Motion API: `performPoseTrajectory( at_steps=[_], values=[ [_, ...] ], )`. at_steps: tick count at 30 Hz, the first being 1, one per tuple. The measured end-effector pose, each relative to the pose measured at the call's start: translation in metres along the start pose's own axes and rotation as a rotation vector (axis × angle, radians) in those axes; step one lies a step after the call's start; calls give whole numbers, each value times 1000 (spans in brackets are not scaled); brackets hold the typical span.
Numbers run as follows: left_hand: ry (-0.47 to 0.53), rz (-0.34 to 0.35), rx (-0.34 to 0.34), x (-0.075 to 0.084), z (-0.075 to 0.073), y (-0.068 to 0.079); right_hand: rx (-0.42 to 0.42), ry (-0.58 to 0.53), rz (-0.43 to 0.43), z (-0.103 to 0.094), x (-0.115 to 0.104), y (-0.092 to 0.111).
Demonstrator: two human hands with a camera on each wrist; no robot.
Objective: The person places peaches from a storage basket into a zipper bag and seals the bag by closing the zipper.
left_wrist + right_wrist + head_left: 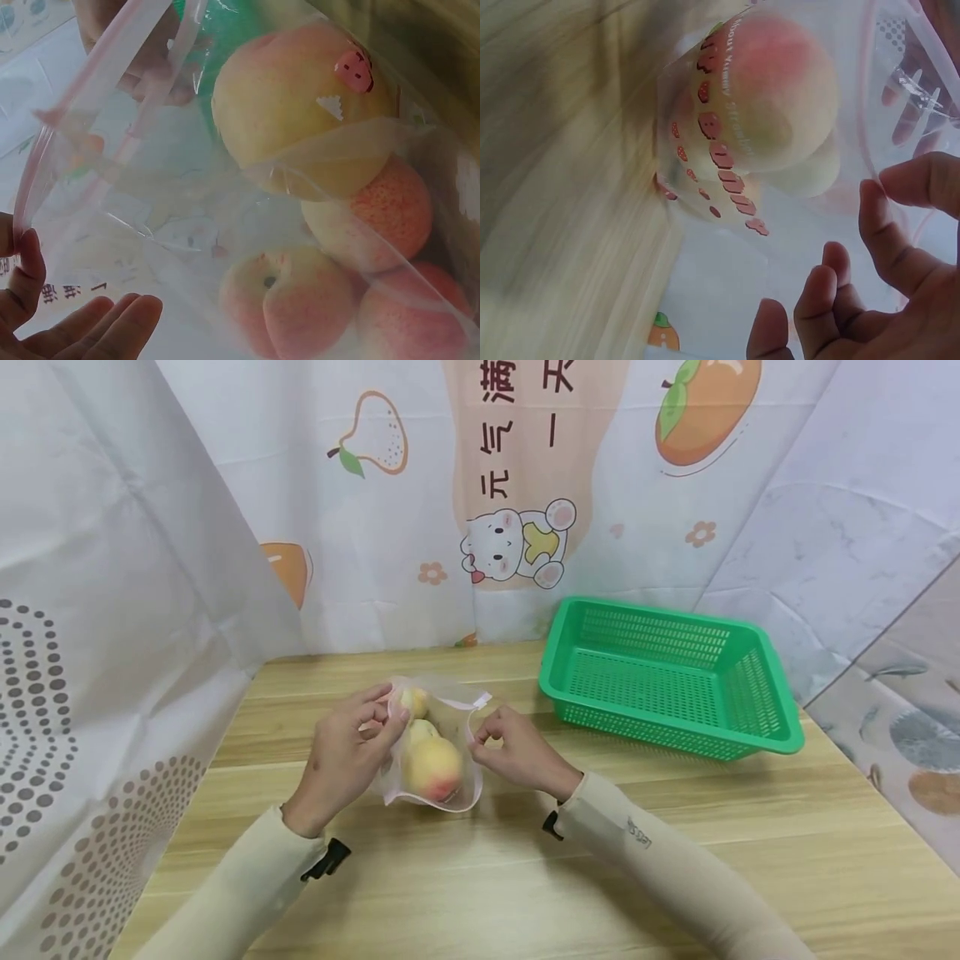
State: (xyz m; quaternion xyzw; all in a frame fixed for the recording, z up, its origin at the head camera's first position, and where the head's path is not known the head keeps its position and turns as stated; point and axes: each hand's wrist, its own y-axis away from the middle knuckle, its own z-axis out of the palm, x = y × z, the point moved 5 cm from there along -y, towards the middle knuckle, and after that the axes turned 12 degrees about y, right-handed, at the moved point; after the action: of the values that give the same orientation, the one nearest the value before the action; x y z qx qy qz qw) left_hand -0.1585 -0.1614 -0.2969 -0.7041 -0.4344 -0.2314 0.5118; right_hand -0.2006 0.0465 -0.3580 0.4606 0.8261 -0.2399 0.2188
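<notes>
A clear zip bag (453, 727) with pink edging stands on the table with its mouth spread apart. Several peaches (433, 768) lie inside, yellow with red blush. My left hand (341, 752) pinches the bag's left rim between thumb and forefinger; in the left wrist view its other fingers (112, 330) extend beside the plastic. On the opposite side, my right hand (517, 747) pinches the right rim, thumb against forefinger. A white slider (482, 700) sits on the rim near that hand. Small pink printed figures (731, 180) run across the bag wall in the right wrist view.
A green plastic basket (671, 681) with perforated walls stands at the back right of the wooden table (480, 885), with nothing seen in it. Behind the table hangs a printed curtain (375, 527), and a dotted white cloth (90, 693) hangs at the left.
</notes>
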Motion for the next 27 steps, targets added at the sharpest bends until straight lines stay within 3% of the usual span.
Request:
performPoseTrajectory(
  at_steps=[6, 12, 27],
  values=[
    [-12, 81, -26, 4, 8, 12, -24, 27, -17, 2, 6, 6],
    [-73, 117, -23, 7, 16, 22, -29, 29, -35, 5, 10, 14],
    [-103, 54, -16, 6, 20, 29, -60, 33, -7, 8, 18, 18]
  ],
)
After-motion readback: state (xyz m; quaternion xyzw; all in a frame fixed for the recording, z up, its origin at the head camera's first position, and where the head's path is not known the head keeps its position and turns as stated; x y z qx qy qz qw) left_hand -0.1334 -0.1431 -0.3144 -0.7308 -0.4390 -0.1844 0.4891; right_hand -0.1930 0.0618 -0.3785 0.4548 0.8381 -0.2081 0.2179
